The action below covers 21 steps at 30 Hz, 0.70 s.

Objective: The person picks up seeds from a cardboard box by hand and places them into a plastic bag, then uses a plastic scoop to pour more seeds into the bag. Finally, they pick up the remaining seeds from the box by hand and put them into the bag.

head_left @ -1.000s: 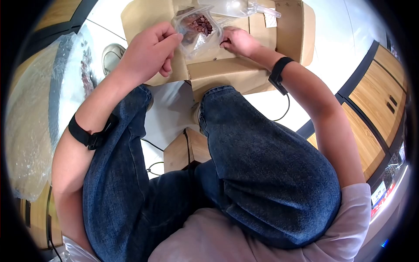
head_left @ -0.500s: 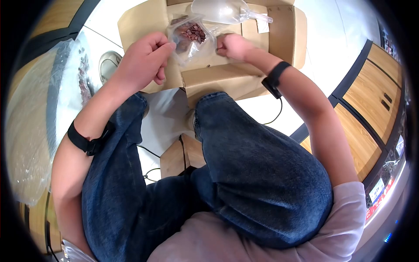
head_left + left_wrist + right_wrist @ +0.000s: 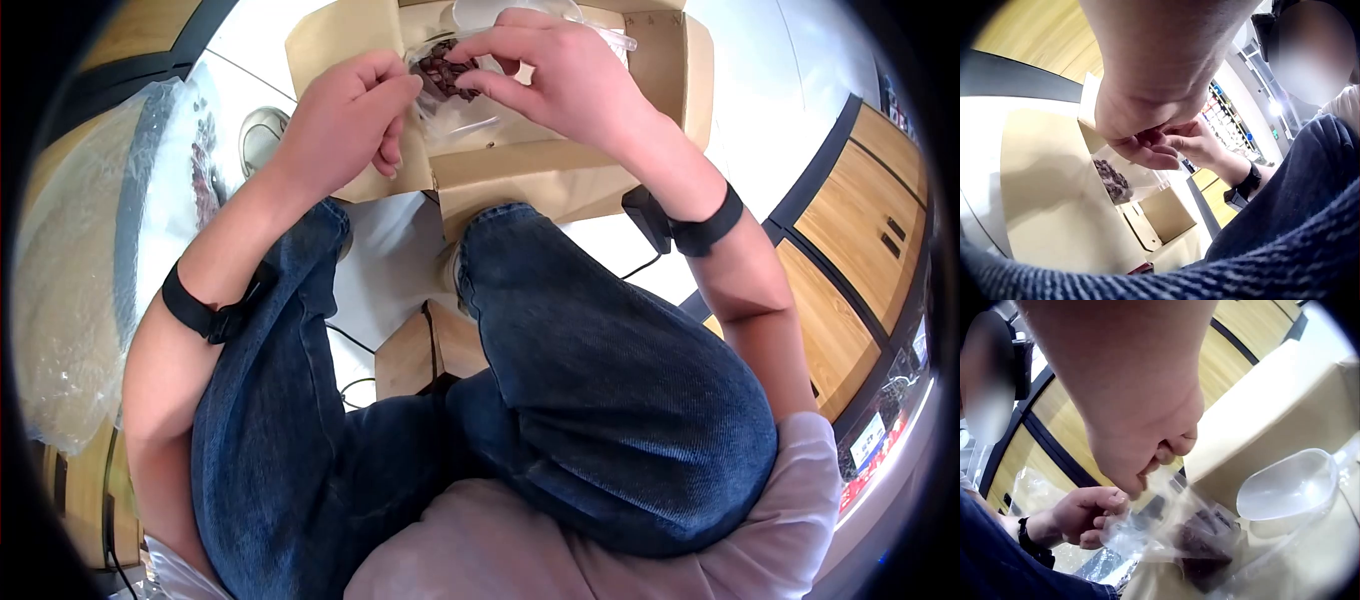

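A clear plastic bag [image 3: 470, 122] with dark reddish-brown pieces [image 3: 447, 72] inside lies in the cardboard box. My left hand [image 3: 345, 125] pinches the bag's left edge between thumb and curled fingers; the right wrist view shows this left hand [image 3: 1088, 515] at the bag's edge [image 3: 1125, 537]. Over the bag, my right hand [image 3: 565, 75] has its thumb and index finger bent and apart, their tips by the pieces. Whether they touch the film cannot be told. In the left wrist view, the right hand [image 3: 1200, 147] is partly hidden behind the left hand [image 3: 1141, 119].
The open cardboard box [image 3: 530, 172] holds a clear scoop [image 3: 1288, 487], partly covered by my right hand in the head view. A large plastic-wrapped item [image 3: 85, 270] is at the left. Wooden cabinets [image 3: 850, 220] stand at the right; a small wooden block [image 3: 405, 350] is between the legs.
My right hand has risen from inside the box, right of the bag, and moved over the bag, its thumb and index finger spreading. My left hand keeps its pinch on the bag.
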### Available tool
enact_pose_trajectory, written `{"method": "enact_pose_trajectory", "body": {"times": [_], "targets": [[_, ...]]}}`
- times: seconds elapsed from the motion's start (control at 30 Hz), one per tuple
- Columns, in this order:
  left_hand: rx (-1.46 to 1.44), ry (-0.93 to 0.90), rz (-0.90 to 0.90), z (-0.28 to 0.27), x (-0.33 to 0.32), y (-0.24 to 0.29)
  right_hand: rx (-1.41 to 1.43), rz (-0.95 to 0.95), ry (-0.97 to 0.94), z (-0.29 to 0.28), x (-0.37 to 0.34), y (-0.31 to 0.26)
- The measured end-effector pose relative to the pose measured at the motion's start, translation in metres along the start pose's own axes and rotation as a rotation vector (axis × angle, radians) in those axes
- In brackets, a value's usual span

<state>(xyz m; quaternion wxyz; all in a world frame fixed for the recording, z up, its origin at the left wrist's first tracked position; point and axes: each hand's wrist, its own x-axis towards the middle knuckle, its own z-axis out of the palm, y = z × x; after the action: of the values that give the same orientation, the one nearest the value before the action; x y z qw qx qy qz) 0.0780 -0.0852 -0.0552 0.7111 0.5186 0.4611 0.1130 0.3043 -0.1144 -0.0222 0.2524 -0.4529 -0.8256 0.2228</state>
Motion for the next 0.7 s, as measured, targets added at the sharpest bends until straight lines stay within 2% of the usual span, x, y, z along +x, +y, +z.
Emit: {"method": "enact_pose_trajectory", "body": {"times": [0.03, 0.07, 0.13, 0.2, 0.23, 0.27, 0.33, 0.37, 0.43, 0.57, 0.7], "targets": [[-0.024, 0.003, 0.013, 0.0, 0.0, 0.0, 0.202, 0.086, 0.01, 0.004, -0.005, 0.012], [-0.023, 0.002, 0.01, -0.002, 0.0, 0.0, 0.204, 0.088, 0.011, 0.009, -0.014, 0.028], [-0.049, 0.011, 0.034, -0.006, 0.001, -0.001, 0.49, 0.434, 0.299, 0.023, -0.039, 0.061], [-0.052, 0.013, 0.025, -0.009, 0.003, -0.005, 0.444, 0.512, 0.165, 0.033, -0.054, 0.089], [-0.055, 0.02, 0.017, -0.01, 0.004, -0.006, 0.364, 0.552, -0.042, 0.045, -0.058, 0.1], [-0.056, 0.013, 0.017, -0.01, 0.005, -0.006, 0.281, 0.562, -0.277, 0.053, -0.068, 0.108], [-0.07, 0.025, 0.01, -0.01, 0.005, -0.006, 0.171, 0.557, -0.629, 0.075, -0.076, 0.111], [-0.067, 0.022, 0.017, -0.01, 0.005, -0.006, 0.174, 0.563, -0.627, 0.089, -0.085, 0.114], [-0.066, 0.017, 0.017, -0.011, 0.006, -0.005, 0.141, 0.244, -0.606, 0.115, -0.097, 0.122], [-0.075, 0.02, 0.018, -0.01, 0.006, -0.005, 0.127, 0.194, -0.72, 0.132, -0.092, 0.132], [-0.074, 0.01, 0.015, -0.011, 0.007, -0.005, 0.065, 0.262, -0.833, 0.135, -0.085, 0.125]]}}
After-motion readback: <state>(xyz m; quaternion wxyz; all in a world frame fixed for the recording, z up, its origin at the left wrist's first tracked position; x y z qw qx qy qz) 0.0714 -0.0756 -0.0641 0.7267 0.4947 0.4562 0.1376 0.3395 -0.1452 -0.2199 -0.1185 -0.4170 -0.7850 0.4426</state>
